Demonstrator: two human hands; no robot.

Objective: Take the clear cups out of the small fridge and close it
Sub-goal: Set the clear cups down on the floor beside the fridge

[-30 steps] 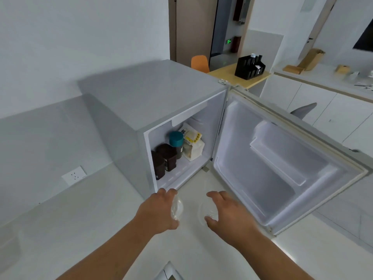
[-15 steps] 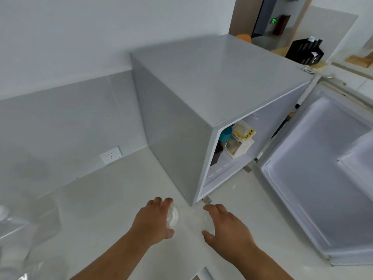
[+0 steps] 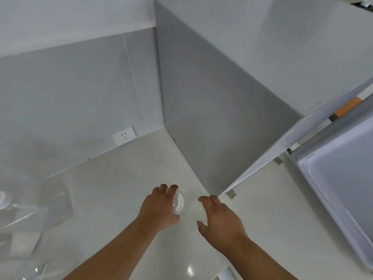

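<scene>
Both clear cups are out of the small fridge [image 3: 232,110]. Left hand [image 3: 159,207] has its grip wrapped around one clear cup [image 3: 179,203], fingers over the far rim, thumb at the near side. Right hand [image 3: 220,217] has its grip curled around the second clear cup [image 3: 195,209], which is faint and hard to outline; the hold looks looser, fingers arched over the top. The two cups sit just beside each other, between the two grips, low over the pale surface [image 3: 121,188]. Cannot tell whether either cup base is touching down yet.

Judged progress: removal step done, set-down in hand or nearly so. Left to do: let go of both cups, then shut the fridge door [image 3: 339,188], which stands wide open to the right of the right grip. Fridge interior is not visible from this angle, so cannot confirm that no cups remain inside.

Surroundings:
- Grey fridge side wall rises just beyond the grips; its front corner is directly ahead of the right grip.
- Wall socket [image 3: 124,135] on the backsplash, well beyond and left of the left grip.
- Crumpled clear plastic wrapping [image 3: 30,215] on the surface, far left of the left grip, well apart from the cups.

Obstructions: nothing lies between the right grip and the door. The cups sit close to the fridge's front corner; judged to be clear of the door's swing, but worth a check before closing.
</scene>
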